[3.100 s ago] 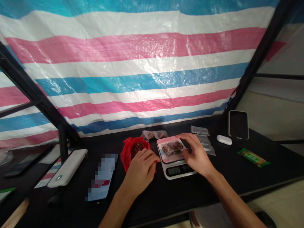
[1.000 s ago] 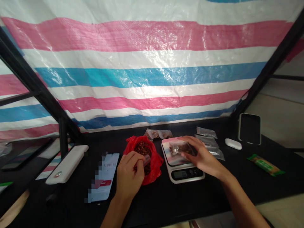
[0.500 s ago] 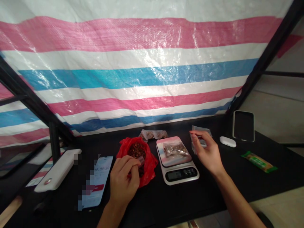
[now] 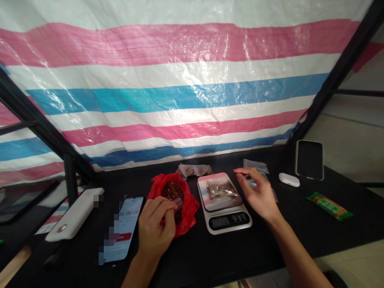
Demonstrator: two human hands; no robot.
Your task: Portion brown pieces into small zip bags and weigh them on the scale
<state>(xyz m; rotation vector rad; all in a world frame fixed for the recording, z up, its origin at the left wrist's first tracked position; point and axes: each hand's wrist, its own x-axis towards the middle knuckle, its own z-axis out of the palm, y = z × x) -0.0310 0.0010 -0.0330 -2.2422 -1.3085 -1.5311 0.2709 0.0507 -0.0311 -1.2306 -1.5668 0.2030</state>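
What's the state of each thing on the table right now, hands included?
Red bag: open, brown bits inside.
Left hand: at the red bag's mouth, fingers pinched on something small.
Scale: on, digits unreadable.
Clear pouch: filled, lying flat on the scale.
Right hand: open, beside the scale, holding nothing.
Timer phone: screen lit.
Black phone: screen dark.
Earbud case: closed.
Snack bar: wrapped.

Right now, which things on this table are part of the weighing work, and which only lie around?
In use: left hand, red bag, scale, small filled bag, right hand, empty bags.
Lying about: power bank, phone, earbud case, snack bar.
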